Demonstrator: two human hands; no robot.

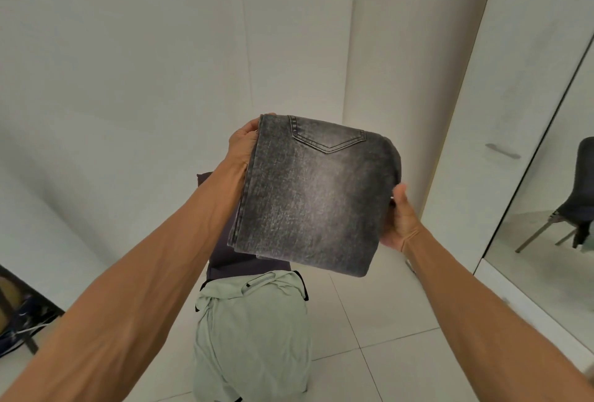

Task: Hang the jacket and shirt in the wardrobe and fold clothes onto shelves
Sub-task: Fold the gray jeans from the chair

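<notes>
A pair of folded dark grey jeans (pixel 315 196) is held up in front of me, back pocket facing me. My left hand (pixel 242 144) grips its left edge, fingers hidden behind the cloth. My right hand (pixel 400 218) grips the right edge with the thumb on the front. Below the jeans a pale green garment (pixel 254 331) is draped over a seat, with a dark purple garment (pixel 231 260) lying behind it.
White wardrobe doors (pixel 401 48) stand shut ahead; one at right has a metal handle (pixel 503 151). A mirror at far right reflects a dark chair (pixel 575 202). A dark rack (pixel 22 315) sits at the lower left. The floor is pale tile (pixel 379 321).
</notes>
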